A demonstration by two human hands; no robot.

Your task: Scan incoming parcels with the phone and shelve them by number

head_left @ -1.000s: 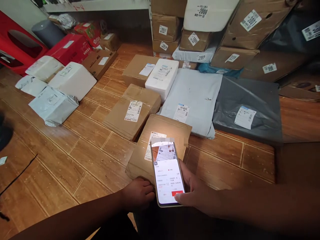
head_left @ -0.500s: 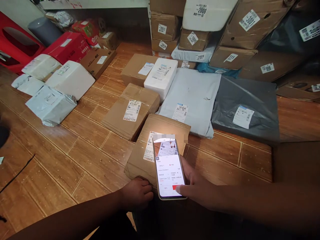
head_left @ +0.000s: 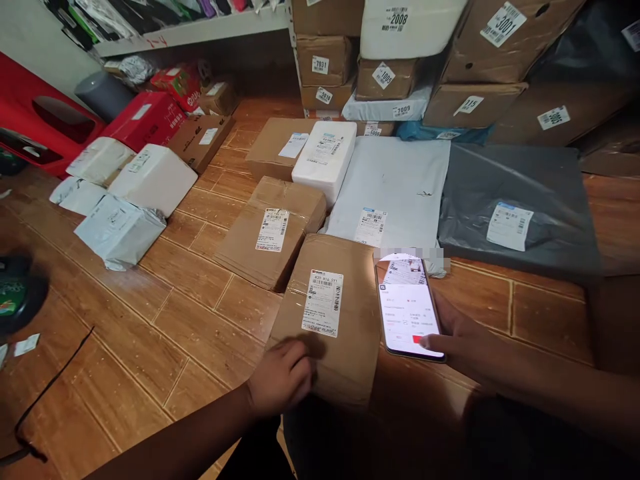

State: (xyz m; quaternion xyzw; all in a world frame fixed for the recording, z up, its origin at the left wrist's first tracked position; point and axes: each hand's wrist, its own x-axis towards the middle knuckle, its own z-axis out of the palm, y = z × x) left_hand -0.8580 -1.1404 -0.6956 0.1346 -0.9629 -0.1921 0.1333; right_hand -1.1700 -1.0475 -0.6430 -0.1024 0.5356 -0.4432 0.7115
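Observation:
A smartphone (head_left: 407, 307) with a lit screen is in my right hand (head_left: 450, 337), whose thumb lies by a red button at the bottom of the display. The phone hovers beside the right edge of a labelled cardboard box (head_left: 345, 367) on the floor. My left hand (head_left: 284, 377) is closed at the near-left edge of this box, its fingers curled against the cardboard. A white shipping label (head_left: 323, 303) on the box top is in full view. Behind it lie a second cardboard box (head_left: 275, 230) and a pale grey mailer bag (head_left: 400, 180).
A white foam box (head_left: 325, 157) and a dark grey wrapped parcel (head_left: 540, 200) lie farther back. Numbered cartons (head_left: 327, 60) are stacked along the back. Several parcels, including a silver mailer (head_left: 120, 227), sit at the left. A black cord (head_left: 55, 377) crosses the wooden floor.
The phone in my right hand has moved right, off the box, uncovering its label. My left hand stays at the near edge of the box. The camera view has shifted slightly.

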